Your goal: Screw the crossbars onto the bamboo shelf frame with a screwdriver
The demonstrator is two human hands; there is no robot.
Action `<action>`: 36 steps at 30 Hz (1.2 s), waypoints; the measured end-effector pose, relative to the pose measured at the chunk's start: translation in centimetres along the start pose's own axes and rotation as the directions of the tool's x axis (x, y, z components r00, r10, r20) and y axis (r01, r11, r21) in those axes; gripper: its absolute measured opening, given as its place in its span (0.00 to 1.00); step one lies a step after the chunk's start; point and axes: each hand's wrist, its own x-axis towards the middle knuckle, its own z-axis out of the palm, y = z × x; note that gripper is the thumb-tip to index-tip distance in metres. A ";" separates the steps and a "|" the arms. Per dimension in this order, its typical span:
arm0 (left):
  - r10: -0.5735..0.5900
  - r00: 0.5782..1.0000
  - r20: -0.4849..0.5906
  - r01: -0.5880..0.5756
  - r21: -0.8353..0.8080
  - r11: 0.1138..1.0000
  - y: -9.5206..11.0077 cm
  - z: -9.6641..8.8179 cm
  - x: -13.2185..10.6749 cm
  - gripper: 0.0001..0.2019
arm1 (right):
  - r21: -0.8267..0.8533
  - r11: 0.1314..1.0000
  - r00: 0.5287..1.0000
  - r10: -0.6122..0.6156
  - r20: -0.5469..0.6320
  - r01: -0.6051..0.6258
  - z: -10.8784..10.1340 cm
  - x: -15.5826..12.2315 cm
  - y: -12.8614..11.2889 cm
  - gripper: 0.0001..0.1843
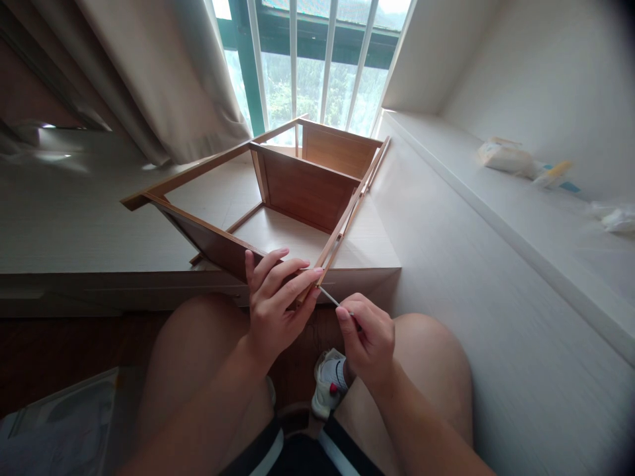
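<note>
A brown wooden shelf frame (307, 188) with several panels lies on its side, its near corner reaching past the front of the pale ledge. My left hand (278, 297) grips that near corner, fingers laid over the wood and thumb close to the end of the post. In my right hand (366, 334) is a screwdriver (329, 296), pinched between thumb and fingers. Its thin metal shaft points up and left, with the tip at the post's end beside my left fingertips. The fist hides most of its handle, and a screw cannot be made out.
The pale ledge (64, 225) runs below a barred window (322, 79) and a beige curtain (163, 73). To the right rises a white partition (476, 277); plastic packets (510, 158) lie on its upper surface. A clear plastic box (64, 423) sits at lower left.
</note>
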 end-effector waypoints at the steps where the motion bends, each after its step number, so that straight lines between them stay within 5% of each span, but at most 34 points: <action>1: 0.001 1.000 -0.003 -0.001 0.002 1.000 0.0 0.0 0.0 0.14 | 0.008 1.000 1.000 0.001 -0.001 -0.001 0.1 0.0 0.0 0.09; 11: 0.010 1.000 -0.011 -0.010 0.004 1.000 0.0 0.1 0.0 0.14 | 0.057 0.998 0.999 0.022 -0.023 -0.021 -0.1 0.5 0.1 0.10; 15: 0.012 1.000 -0.006 -0.012 0.002 1.000 -0.1 0.1 0.0 0.14 | 0.193 0.962 0.980 0.198 0.004 -0.195 0.2 0.4 0.2 0.16; 20: 0.029 1.000 -0.008 -0.029 0.001 1.000 -0.3 0.1 0.0 0.14 | 0.588 0.664 0.869 0.472 0.148 -0.461 1.0 0.5 0.2 0.21; 25: 0.038 0.999 -0.015 -0.038 0.002 0.999 -0.5 0.2 -0.1 0.14 | 0.815 0.305 0.823 0.466 0.324 -0.493 1.4 0.9 -0.2 0.21; 31: 0.045 0.999 -0.023 -0.045 0.001 0.999 -0.7 0.3 -0.3 0.15 | 0.818 0.057 0.761 0.407 0.504 -0.572 1.3 1.0 -0.6 0.24; 33: 0.047 0.999 -0.021 -0.047 0.002 0.999 -0.8 0.3 -0.2 0.15 | 0.819 0.083 0.760 0.435 0.483 -0.568 1.4 1.0 -0.6 0.23; 36: 0.049 0.999 -0.017 -0.049 0.005 0.999 -0.7 0.4 -0.2 0.15 | 0.806 0.269 0.786 0.516 0.342 -0.527 1.5 0.8 -0.6 0.22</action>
